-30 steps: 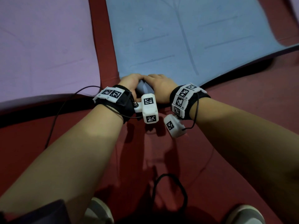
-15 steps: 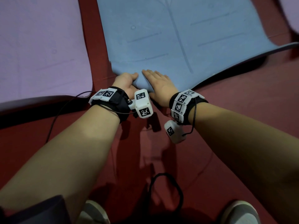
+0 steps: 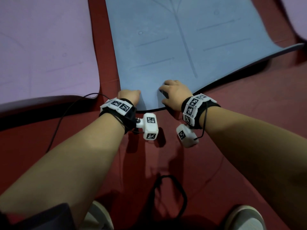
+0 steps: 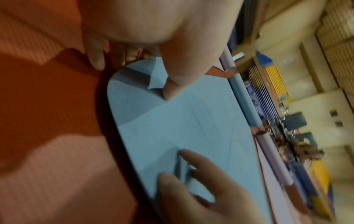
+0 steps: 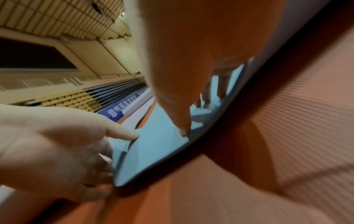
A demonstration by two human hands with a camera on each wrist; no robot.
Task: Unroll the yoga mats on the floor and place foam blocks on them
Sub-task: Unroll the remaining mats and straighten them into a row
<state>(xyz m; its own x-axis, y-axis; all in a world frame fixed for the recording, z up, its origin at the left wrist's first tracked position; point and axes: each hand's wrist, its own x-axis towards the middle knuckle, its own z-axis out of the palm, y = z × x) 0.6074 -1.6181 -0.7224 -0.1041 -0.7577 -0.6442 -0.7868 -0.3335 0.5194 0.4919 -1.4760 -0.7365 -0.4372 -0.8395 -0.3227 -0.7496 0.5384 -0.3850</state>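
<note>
Three yoga mats: one blue mat (image 3: pixel 182 47) under both hands, one purple mat (image 3: pixel 41 47) out beyond the left hand (image 3: pixel 128 97), and a corner of a second purple mat (image 3: pixel 297 17) far past the right hand (image 3: pixel 174 95). Two hands. Two marker bands (image 3: pixel 118 106) (image 3: pixel 194 105), one behind each hand. Two white camera units (image 3: pixel 150 126) (image 3: pixel 186 136), one by each wrist. Two shoes (image 3: pixel 99 216) (image 3: pixel 244 218), well behind the hands.
</note>
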